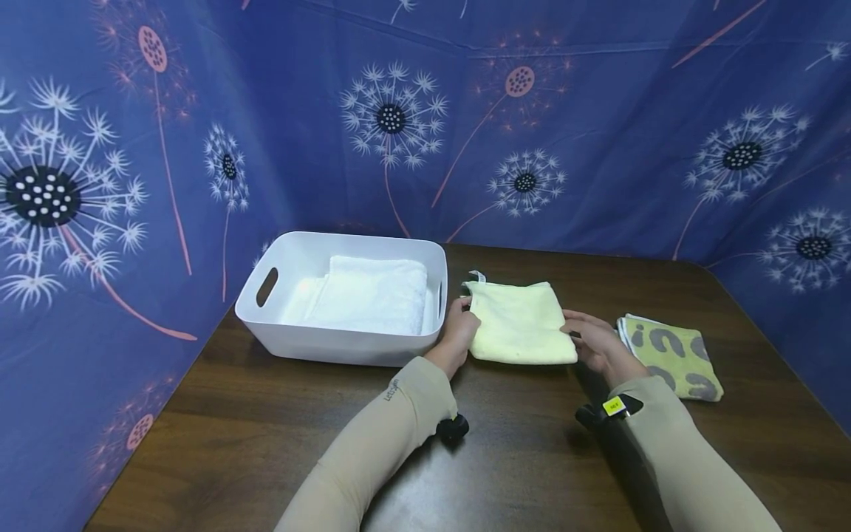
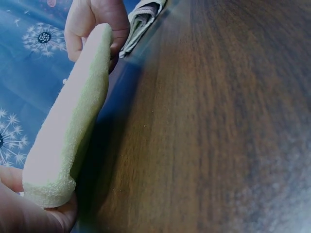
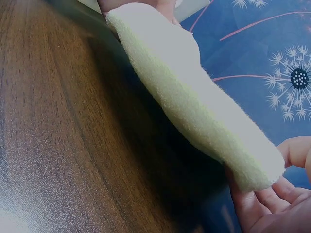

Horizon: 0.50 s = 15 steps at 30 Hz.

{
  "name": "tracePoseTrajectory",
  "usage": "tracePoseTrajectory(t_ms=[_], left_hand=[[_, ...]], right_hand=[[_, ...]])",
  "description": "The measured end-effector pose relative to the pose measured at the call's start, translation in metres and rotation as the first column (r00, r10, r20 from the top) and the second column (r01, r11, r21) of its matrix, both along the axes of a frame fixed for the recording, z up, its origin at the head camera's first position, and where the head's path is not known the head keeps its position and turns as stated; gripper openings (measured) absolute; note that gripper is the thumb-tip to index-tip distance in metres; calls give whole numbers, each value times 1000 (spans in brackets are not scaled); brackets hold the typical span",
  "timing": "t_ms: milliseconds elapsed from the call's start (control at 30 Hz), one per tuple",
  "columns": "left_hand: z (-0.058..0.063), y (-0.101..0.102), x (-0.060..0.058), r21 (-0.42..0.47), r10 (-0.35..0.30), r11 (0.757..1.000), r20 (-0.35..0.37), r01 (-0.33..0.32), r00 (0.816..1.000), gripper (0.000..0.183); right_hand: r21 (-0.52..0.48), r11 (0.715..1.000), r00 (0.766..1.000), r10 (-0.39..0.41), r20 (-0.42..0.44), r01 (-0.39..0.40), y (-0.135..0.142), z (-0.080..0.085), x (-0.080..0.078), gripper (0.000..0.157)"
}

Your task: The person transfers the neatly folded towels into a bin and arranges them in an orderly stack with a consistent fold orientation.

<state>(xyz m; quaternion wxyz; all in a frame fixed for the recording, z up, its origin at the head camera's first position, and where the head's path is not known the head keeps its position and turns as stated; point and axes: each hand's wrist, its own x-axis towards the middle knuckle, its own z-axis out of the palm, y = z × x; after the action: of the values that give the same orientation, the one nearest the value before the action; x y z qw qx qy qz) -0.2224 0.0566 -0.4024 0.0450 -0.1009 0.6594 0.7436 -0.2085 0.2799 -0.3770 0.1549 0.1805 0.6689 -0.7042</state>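
A folded pale yellow towel [image 1: 521, 325] is held up off the table between both hands, a small white tag at its far left corner. My left hand [image 1: 457, 332] grips its left edge, close beside the basket. On the opposite edge, my right hand [image 1: 598, 346] pinches the cloth between thumb and fingers. Both wrist views show the towel [image 2: 73, 111] from its folded near side, with dark shadow on the wood under it. In the right wrist view, the right hand's fingers [image 3: 272, 199] lie beneath the towel's end.
A white plastic basket [image 1: 339, 347] with handle holes stands left of the towel, holding a folded white towel [image 1: 375, 292]. A green and grey patterned folded towel [image 1: 671, 358] lies right of my right hand. Blue dandelion-print fabric [image 1: 452, 148] hangs behind the brown wooden table [image 1: 266, 436].
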Motion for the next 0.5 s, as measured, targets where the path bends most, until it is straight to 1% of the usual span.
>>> tracePoseTrajectory(t_ms=[167, 400, 500], left_hand=[[3, -1, 1, 5, -9, 1000, -12, 9, 1000, 59], [9, 0, 3, -13, -13, 1000, -36, 12, 999, 60], [11, 0, 4, -25, -13, 1000, -40, 12, 999, 59]], right_hand=[[-9, 1000, 1000, -8, 1, 8, 0, 3, 2, 60], [-18, 1000, 999, -7, -33, 6, 2, 5, 3, 49], [-23, 1000, 999, -6, -35, 5, 2, 7, 4, 46]])
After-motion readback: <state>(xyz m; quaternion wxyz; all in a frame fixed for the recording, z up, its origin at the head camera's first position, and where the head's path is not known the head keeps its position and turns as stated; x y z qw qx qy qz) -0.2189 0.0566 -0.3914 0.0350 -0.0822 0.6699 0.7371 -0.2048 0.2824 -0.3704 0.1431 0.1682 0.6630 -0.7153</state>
